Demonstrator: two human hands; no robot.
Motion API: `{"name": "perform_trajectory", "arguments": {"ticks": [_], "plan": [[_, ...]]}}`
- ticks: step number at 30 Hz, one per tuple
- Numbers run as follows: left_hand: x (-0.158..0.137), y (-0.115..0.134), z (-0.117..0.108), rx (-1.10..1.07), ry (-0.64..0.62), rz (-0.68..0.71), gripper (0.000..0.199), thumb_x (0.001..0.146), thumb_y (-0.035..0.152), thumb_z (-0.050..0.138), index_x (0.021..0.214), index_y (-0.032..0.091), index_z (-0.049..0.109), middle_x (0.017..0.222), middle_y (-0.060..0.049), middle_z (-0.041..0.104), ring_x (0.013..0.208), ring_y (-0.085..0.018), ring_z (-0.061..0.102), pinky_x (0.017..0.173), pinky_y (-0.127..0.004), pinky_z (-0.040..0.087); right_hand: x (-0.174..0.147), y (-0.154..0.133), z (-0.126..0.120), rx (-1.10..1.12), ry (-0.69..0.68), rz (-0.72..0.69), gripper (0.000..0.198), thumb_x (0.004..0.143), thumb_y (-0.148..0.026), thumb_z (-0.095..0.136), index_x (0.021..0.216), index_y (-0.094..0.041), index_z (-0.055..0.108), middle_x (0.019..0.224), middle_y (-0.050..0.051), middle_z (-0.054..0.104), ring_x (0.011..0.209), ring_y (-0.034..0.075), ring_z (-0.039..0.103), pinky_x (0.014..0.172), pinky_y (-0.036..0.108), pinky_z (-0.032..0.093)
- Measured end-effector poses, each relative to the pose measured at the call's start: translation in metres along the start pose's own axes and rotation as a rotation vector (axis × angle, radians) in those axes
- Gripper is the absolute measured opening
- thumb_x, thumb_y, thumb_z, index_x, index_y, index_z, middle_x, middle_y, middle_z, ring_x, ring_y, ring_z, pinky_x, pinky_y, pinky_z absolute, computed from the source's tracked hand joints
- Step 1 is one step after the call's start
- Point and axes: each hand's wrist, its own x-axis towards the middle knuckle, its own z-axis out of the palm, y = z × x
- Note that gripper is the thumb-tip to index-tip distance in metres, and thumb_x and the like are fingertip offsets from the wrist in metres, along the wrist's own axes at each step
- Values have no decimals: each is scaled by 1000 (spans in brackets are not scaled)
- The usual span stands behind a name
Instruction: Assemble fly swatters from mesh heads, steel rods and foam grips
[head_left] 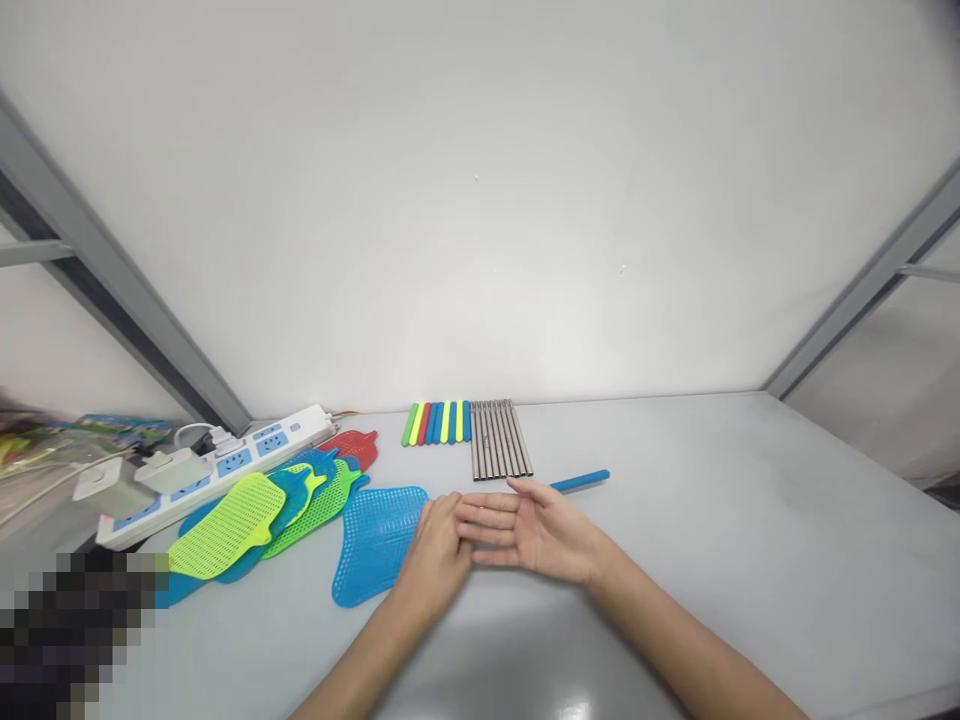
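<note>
A blue fly swatter has its mesh head (pixel 379 540) lying on the left side of my hands, and a blue handle (pixel 581 482) sticks out beyond my right hand. Whether a rod joins the two is hidden behind my hands. My left hand (pixel 439 540) is closed at the right edge of the mesh head, around its neck. My right hand (pixel 551 530) is turned palm up with its fingers stretched out, their tips touching my left hand.
Several metal rods (pixel 501 440) lie side by side near the wall, beside a row of coloured handles (pixel 436 423). At left, loose swatter heads (pixel 229 525) overlap against a white power strip (pixel 217 475) with plugged-in adapters. A pixelated dark patch covers the lower left corner.
</note>
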Motion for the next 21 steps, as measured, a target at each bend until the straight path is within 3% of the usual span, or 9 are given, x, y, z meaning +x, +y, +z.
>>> {"name": "perform_trajectory", "arguments": {"ticks": [5, 9, 14, 21], "plan": [[7, 4, -15, 228, 4, 43, 23, 83, 22, 31, 95, 20, 51, 85, -5, 56, 81, -19, 50, 74, -36, 35, -6, -7, -23, -209, 209, -104, 43, 79, -40, 39, 99, -6, 57, 107, 15, 55, 94, 20, 55, 85, 34, 36], [10, 3, -21, 262, 25, 44, 22, 84, 24, 32, 96, 20, 50, 87, -4, 56, 82, -18, 49, 76, -34, 34, -7, -11, -33, -306, 402, -250, 33, 74, -38, 50, 88, -10, 61, 88, 10, 62, 81, 16, 58, 76, 30, 42], [11, 1, -23, 266, 19, 75, 23, 84, 24, 32, 97, 21, 50, 87, -3, 56, 83, -18, 49, 77, -33, 33, -11, -15, -35, -408, 503, -372, 31, 71, -36, 56, 93, -14, 60, 89, 8, 61, 76, 15, 59, 69, 27, 46], [11, 3, -24, 277, 0, 115, 26, 85, 24, 31, 103, 23, 50, 88, -4, 56, 83, -19, 49, 76, -34, 33, -11, -16, -36, -330, 579, -451, 25, 71, -32, 55, 85, -14, 62, 82, 8, 61, 70, 15, 59, 63, 25, 47]]}}
